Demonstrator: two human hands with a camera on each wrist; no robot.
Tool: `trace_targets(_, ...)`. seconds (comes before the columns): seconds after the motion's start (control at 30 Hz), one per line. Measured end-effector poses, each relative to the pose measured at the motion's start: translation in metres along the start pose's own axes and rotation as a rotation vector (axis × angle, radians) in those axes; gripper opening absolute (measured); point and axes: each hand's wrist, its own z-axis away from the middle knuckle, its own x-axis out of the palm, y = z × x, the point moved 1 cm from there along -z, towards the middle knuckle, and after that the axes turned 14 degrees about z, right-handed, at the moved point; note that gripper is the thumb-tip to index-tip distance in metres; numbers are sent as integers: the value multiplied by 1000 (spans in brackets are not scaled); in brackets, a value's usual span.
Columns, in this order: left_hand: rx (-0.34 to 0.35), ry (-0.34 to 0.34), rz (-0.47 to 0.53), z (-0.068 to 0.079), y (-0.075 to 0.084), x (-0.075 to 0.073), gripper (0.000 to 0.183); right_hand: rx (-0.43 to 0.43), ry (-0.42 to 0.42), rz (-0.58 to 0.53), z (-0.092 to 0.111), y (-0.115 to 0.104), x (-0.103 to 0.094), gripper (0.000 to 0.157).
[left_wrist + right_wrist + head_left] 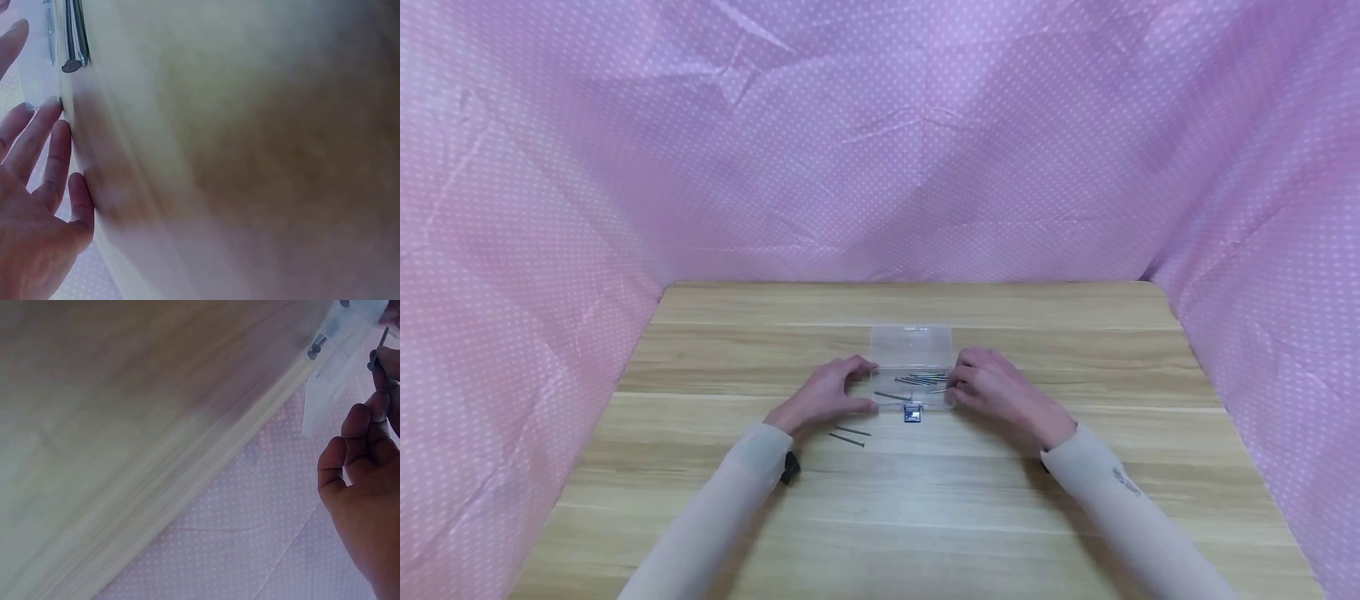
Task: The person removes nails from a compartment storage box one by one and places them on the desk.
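Observation:
A clear plastic box (887,385) lies on the table with its lid (912,346) folded back and a blue latch (912,414) at the front. Several metal nails (917,380) are inside, most of them toward the back right. My left hand (823,393) holds the box's left end, thumb at the front corner and forefinger at the back one. At the right end, my right hand (996,387) pinches a nail (379,351) between thumb and fingers, over the box's edge. Two more nails (847,440) lie on the table near the left wrist.
The wood-grain table (910,517) ends at a back edge behind the lid. Pink dotted cloth (880,167) hangs behind it and along both sides. A black strap piece (790,468) shows under the left cuff.

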Motion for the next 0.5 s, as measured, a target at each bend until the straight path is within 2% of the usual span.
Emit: trace_targets(0.5, 6, 10, 2, 1, 0, 1, 69, 53, 103, 32, 32, 12, -5, 11)
